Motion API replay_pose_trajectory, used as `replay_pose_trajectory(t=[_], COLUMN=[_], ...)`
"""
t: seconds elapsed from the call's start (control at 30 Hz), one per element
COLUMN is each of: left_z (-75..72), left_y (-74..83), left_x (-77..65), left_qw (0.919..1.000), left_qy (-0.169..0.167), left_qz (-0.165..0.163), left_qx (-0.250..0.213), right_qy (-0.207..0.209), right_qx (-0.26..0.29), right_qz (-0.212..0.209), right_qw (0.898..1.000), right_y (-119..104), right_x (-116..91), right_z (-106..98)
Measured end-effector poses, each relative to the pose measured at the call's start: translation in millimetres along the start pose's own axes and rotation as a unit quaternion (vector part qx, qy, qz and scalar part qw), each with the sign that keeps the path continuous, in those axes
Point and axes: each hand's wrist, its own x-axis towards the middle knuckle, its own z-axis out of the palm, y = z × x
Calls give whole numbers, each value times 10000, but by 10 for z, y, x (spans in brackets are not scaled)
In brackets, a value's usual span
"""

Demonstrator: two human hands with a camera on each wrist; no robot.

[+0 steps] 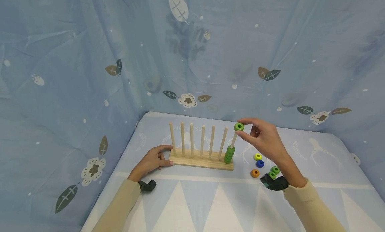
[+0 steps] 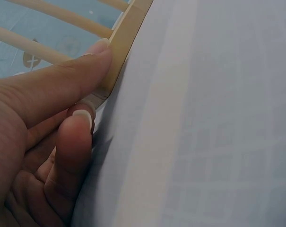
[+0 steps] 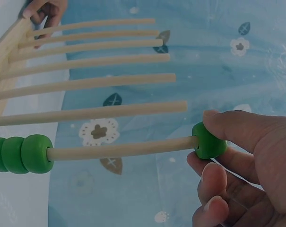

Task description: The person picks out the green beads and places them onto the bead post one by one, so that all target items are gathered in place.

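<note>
My right hand (image 1: 263, 136) pinches a green bead (image 1: 239, 126) between thumb and fingers at the top of the rightmost peg. In the right wrist view the peg's tip meets the hole of that green bead (image 3: 209, 141). Lower on the same peg sits a stack of several green beads (image 1: 229, 155), down at the base. The wooden peg rack (image 1: 195, 162) has a row of upright pegs, and the others are bare. At its left end my left hand (image 1: 154, 160) holds the base, thumb in front; in the left wrist view the thumb (image 2: 81, 71) lies against the rack's edge.
Right of the rack lie loose beads: a yellow bead (image 1: 257, 157), a blue bead (image 1: 260, 163), an orange bead (image 1: 255, 173) and two green beads (image 1: 275, 170) close to the right wrist's black camera (image 1: 274, 182). A blue patterned cloth (image 1: 192, 58) hangs behind the table.
</note>
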Motion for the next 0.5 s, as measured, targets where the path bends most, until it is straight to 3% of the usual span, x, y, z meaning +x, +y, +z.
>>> replay_pose_trajectory(t=[0.5], left_z=[5], left_y=[-27], left_x=[14], left_qw=[9999], left_qy=[-17], left_qz=[106], left_qx=[-15], right_qy=[-160], right_qx=[-2], right_qz=[153], right_qw=[9998], right_y=[111], right_x=[-48], right_z=[166])
